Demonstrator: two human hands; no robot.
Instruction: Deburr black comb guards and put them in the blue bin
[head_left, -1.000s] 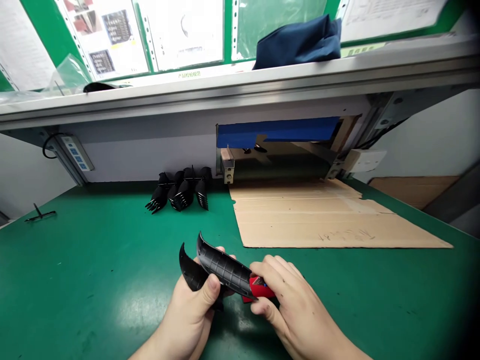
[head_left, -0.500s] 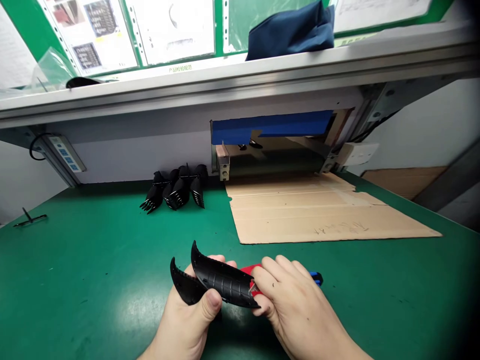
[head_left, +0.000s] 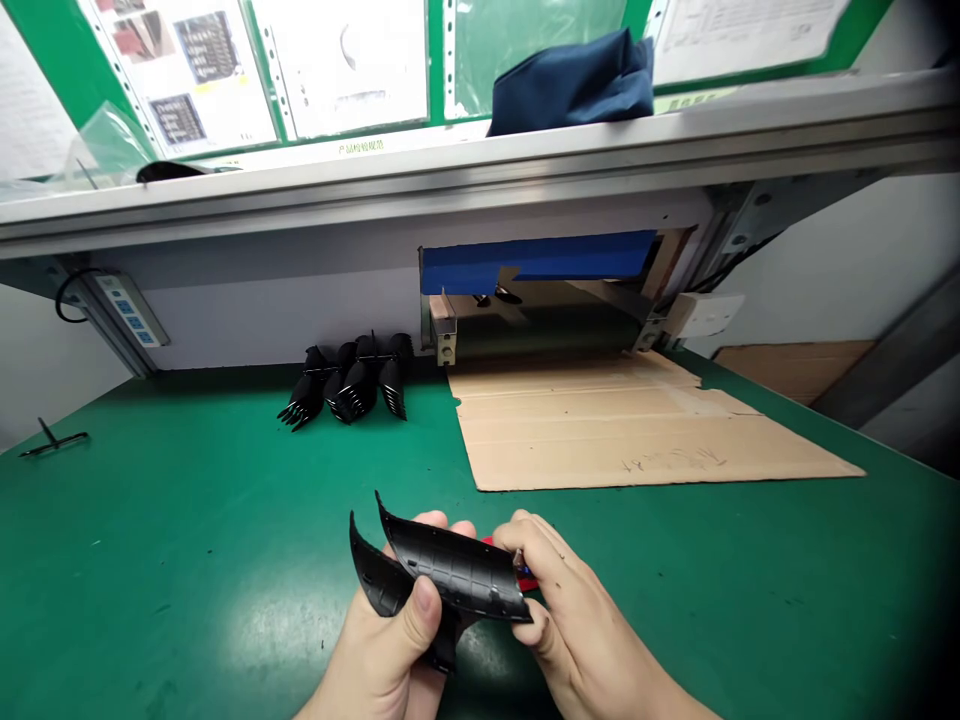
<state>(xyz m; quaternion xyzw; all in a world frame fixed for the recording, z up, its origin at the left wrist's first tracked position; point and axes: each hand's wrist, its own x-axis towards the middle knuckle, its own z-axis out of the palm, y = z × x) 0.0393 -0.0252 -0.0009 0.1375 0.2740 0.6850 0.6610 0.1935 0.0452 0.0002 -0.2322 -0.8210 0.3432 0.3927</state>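
My left hand (head_left: 397,625) is closed around a pair of black, curved plastic shells (head_left: 450,570), the thumb pressing where the two meet. Each shell has a pointed left end and faint ribs inside; they look joined beneath. My right hand (head_left: 574,605) is closed at the right end of the upper shell, its thumb and forefinger at the shell's edge. In that hand is a pair of red-handled pliers (head_left: 529,582), mostly hidden behind the fingers. Where the jaws touch the shell is hard to make out.
Several black plastic pieces (head_left: 349,380) stand against the back panel. A flat cardboard sheet (head_left: 585,450) lies before the belt opening (head_left: 555,320). A thin black scrap (head_left: 54,444) lies at the left. Above, a metal-edged shelf (head_left: 450,185) carries a dark blue cloth (head_left: 574,85).
My right hand has turned and drawn slightly back, so less of the pliers shows and their blue handle end is out of sight. The shells have tilted a little.
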